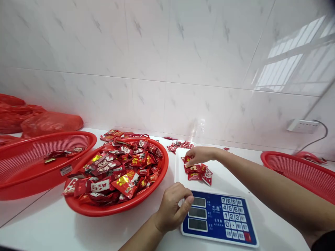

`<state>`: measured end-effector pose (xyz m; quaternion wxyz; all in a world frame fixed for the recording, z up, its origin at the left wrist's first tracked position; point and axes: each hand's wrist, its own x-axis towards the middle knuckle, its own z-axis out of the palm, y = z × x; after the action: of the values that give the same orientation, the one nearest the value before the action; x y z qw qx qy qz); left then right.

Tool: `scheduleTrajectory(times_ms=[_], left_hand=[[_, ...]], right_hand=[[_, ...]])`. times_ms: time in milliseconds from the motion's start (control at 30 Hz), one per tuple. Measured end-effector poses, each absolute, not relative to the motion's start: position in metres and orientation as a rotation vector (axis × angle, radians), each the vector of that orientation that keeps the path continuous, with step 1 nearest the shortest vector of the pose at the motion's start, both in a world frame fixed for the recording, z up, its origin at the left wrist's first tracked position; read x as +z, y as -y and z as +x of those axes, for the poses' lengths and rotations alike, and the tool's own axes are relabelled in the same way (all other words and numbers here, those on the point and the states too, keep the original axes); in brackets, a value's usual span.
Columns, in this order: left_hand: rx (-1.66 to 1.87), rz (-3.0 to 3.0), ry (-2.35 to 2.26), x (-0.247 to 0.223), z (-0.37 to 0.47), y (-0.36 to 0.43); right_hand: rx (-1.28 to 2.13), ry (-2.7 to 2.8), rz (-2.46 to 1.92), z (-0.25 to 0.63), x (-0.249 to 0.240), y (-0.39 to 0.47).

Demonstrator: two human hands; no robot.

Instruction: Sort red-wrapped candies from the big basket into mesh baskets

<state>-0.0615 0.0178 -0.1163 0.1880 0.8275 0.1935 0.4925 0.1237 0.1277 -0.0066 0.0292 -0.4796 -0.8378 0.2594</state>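
My right hand [200, 155] reaches over the white tray [180, 179] of a weighing scale, its fingers closed on a small red packet [186, 159]. Several other red packets [200, 172] lie loose beneath and beside those fingers. My left hand [175, 206] is loosely curled, thumb near the forefinger, at the left edge of the scale's blue keypad panel [217, 218]; nothing shows in it. To its left stands a red plastic basket [115, 211] heaped with small red and gold wrapped packets [125, 167].
Another red basket [23, 181] at the left holds a few packets. Red plastic bags [52, 123] sit behind it. More packets [180, 145] lie by the tiled wall [167, 87]. At the right are a third red basket [300, 170] and a white socket strip [303, 126] with a cable.
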Motion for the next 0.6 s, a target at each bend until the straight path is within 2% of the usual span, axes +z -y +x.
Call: scheduleTrajectory(times_ms=[200,433,600], left_hand=[[1.396,2.328,-0.544,-0.116,-0.062,-0.02],[1.369,2.341,-0.573,-0.116,-0.061,-0.022],[1.374,2.331,-0.591,-0.115,-0.062,-0.022]], right_hand=[[0.587,2.485,-1.66,0.159,-0.023,-0.113],[0.564,2.487,-1.38,0.145,-0.056,-0.1],[0.637,2.437,-1.274,0.151,-0.058,-0.1]])
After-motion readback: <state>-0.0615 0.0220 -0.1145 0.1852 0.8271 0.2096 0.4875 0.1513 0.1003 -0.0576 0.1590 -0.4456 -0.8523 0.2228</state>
